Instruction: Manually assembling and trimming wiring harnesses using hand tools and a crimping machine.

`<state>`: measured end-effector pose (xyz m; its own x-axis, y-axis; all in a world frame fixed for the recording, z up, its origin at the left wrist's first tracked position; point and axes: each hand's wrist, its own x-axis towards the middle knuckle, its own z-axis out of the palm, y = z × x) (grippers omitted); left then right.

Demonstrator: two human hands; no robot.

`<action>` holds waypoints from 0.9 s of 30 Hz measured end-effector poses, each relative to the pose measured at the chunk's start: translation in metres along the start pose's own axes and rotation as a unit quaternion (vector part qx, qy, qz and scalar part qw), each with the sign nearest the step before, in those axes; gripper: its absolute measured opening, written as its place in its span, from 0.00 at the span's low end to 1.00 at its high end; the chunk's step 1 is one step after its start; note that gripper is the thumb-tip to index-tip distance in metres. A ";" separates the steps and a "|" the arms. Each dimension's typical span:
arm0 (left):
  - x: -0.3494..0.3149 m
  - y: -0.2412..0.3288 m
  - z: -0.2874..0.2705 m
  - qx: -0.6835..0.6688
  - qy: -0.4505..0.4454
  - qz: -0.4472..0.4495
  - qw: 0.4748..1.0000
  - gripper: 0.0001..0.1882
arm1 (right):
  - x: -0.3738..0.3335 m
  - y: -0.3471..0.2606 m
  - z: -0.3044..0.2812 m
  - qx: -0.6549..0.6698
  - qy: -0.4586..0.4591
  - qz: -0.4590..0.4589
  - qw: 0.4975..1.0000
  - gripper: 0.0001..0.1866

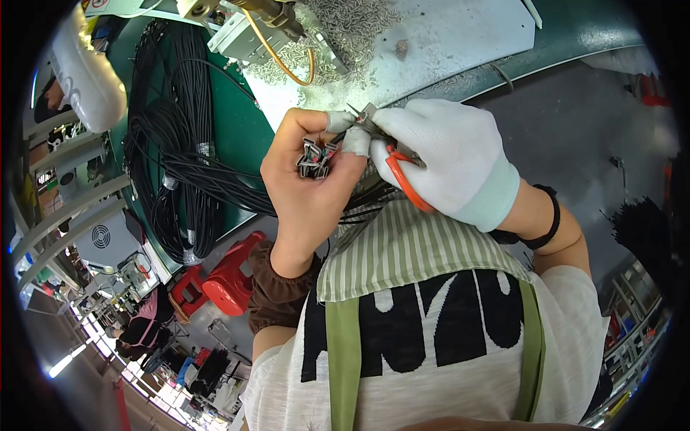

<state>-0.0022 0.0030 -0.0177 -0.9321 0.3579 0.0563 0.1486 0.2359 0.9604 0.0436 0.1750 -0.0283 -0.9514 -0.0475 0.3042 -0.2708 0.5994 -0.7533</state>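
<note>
My left hand (pixel 305 179) is closed round a bunch of black cables, and their metal connector ends (pixel 315 159) stick out of the fist. Pale wraps cover its thumb and index fingertip, which pinch one small metal connector (pixel 365 115). In a white glove, my right hand (pixel 449 154) grips a hand tool with orange handles (pixel 406 179), cutters or pliers by their look. The tool's jaws are at the pinched connector, partly hidden by fingers. Whether they bite on it I cannot tell.
Coiled black cables (pixel 172 144) lie on the green bench at left. Beyond my hands stands a machine (pixel 269 36) with a yellow tube, beside a white board (pixel 460 43) strewn with small metal scraps (pixel 352 29). Red stools (pixel 233 276) are at lower left, and a person (pixel 140 327) is farther back.
</note>
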 end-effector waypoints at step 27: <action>0.104 -0.043 -0.036 -0.172 -0.108 -0.196 0.959 0.14 | 0.114 0.078 0.003 0.448 -0.233 0.212 0.837 0.13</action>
<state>-0.1177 -0.0024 -0.0435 -0.7983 0.4901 -0.3501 -0.3518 0.0924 0.9315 -0.0862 0.2141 -0.0545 -0.8869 -0.4142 -0.2045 0.3033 -0.1882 -0.9341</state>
